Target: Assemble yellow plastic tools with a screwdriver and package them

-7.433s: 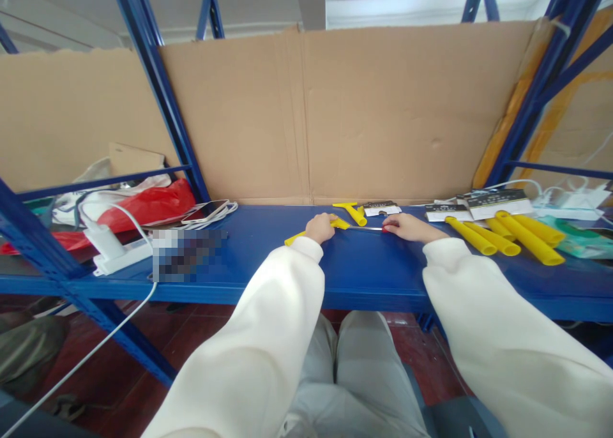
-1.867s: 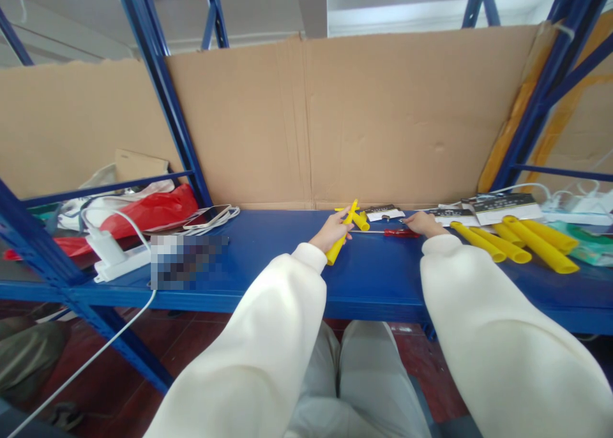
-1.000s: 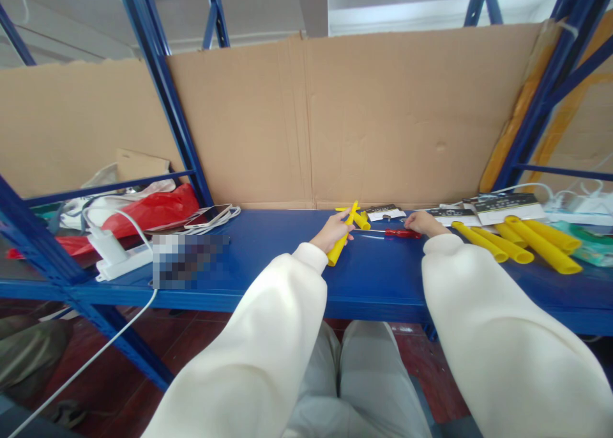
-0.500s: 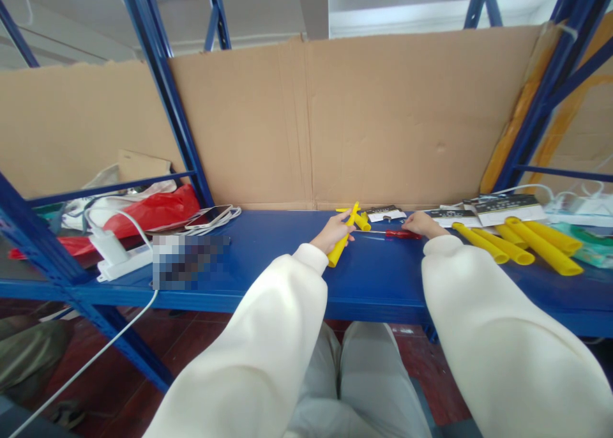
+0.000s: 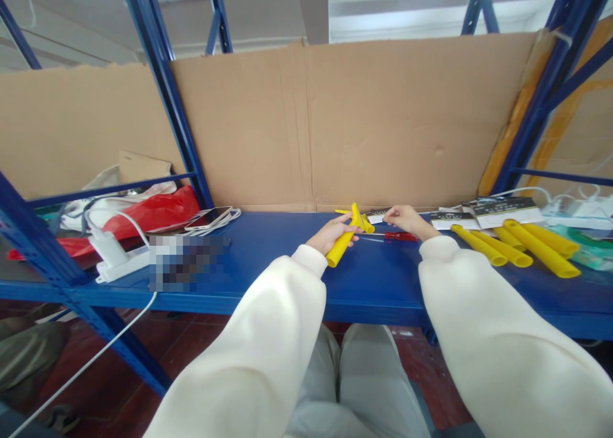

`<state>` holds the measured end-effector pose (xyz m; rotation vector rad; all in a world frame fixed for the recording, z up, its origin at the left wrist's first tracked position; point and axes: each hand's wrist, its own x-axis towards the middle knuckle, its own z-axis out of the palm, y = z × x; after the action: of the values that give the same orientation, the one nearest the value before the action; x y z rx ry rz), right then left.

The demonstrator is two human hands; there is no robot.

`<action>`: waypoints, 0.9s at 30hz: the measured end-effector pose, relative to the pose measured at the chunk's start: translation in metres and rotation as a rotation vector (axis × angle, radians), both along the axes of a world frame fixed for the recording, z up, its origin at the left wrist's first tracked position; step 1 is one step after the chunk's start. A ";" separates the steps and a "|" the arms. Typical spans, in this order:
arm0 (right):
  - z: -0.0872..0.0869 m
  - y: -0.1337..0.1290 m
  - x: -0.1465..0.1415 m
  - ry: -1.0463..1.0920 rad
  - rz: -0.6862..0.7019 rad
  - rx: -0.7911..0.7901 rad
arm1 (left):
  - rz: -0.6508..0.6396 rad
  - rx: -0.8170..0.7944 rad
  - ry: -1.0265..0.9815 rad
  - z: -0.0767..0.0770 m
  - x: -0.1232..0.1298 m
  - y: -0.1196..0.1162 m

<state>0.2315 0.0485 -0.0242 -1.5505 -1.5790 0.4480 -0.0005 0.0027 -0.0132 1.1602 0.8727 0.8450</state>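
My left hand (image 5: 326, 234) is wrapped round a yellow tube (image 5: 341, 249), which tilts up and away with a narrower yellow fitting at its far end. Just behind it lies another small yellow piece (image 5: 368, 226). My right hand (image 5: 403, 218) is pinched, its fingertips pointing left toward the fitting; anything between them is too small to make out. Under that hand a screwdriver with a red handle (image 5: 400, 236) rests on the blue shelf (image 5: 282, 259), its shaft pointing left. A black and white card (image 5: 376, 216) lies behind, partly covered by the hand.
Several yellow tubes (image 5: 541, 249) and printed cards (image 5: 508, 213) lie to the right. On the left are a white power strip (image 5: 125, 263), coiled white cable (image 5: 225, 218) and a red bag (image 5: 158, 211). A cardboard panel (image 5: 383, 119) closes the back between blue posts.
My right hand has lifted from beside the screwdriver handle and moved left toward the tube. The tube in my left hand has turned slightly, showing more of its fitting.
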 end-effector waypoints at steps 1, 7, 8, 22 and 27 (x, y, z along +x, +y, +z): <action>0.000 -0.001 -0.004 0.047 0.043 0.014 | -0.012 -0.005 -0.011 -0.001 0.000 0.002; -0.001 -0.008 -0.022 0.204 0.246 0.056 | -0.025 -0.016 -0.015 -0.004 0.000 0.004; -0.002 -0.008 -0.025 0.225 0.262 0.056 | -0.023 -0.019 -0.011 -0.003 0.000 0.003; -0.013 -0.007 -0.051 0.379 0.391 0.144 | -0.056 -0.024 -0.004 -0.004 -0.001 0.008; -0.014 -0.007 -0.054 0.440 0.408 0.153 | -0.052 -0.008 0.005 -0.002 0.000 0.002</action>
<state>0.1771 0.0411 -0.0378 -0.9292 -1.5302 0.8116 -0.0004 0.0051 -0.0152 1.1743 0.8461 0.7958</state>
